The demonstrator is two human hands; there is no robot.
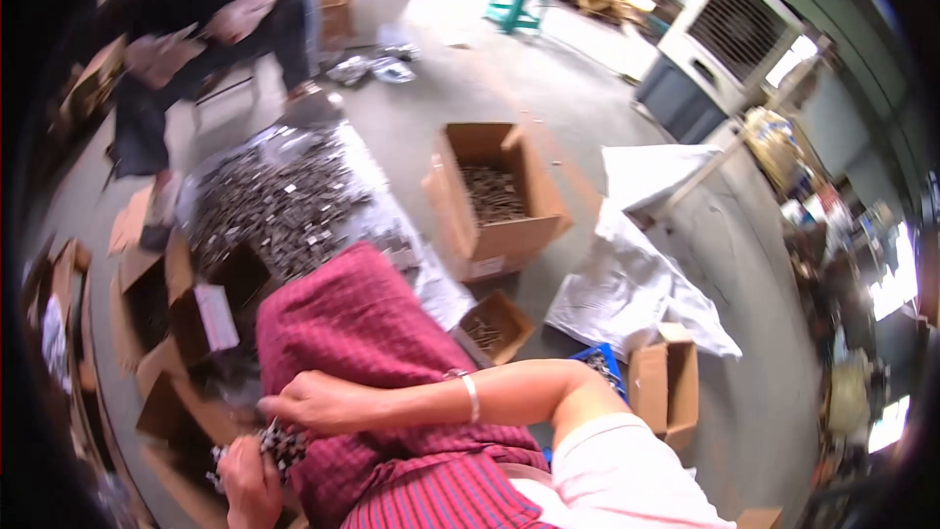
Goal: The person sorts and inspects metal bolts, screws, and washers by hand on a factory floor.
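Between both hands' clamped fingers [284,409], a bunch of small dark metal pieces [279,446].

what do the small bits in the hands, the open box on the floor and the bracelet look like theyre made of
Small parts between the left hand and right hand: probably metal, dull grey with pale glints.
Open box: brown corrugated cardboard, matte, with folded flaps.
Bracelet: pale and smooth with a slight shine; metal or plastic, hard to tell.
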